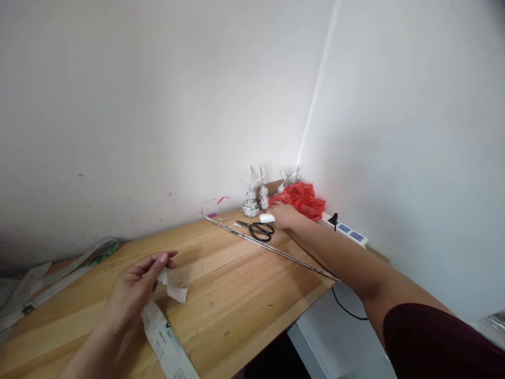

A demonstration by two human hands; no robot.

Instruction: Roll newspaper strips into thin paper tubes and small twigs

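My left hand (136, 287) is closed in a pinch on a torn paper strip (176, 292), above the left part of the wooden table. A longer printed paper strip (163, 337) hangs or lies below that hand. My right hand (283, 216) reaches to the far corner, right at a smooth white object (267, 217). Its fingers are partly hidden, and whether they grip the object I cannot tell. Just in front of it lie black-handled scissors (261, 230). Long thin rolled-paper sticks (272, 249) stretch diagonally across the table.
Gourd-shaped woven paper figures (251, 204) stand against the wall, beside a crumpled red plastic bag (303, 200). A white power strip (347, 230) with a black plug sits at the right edge. More paper strips (65, 279) lie at the left of the wooden table (232, 295).
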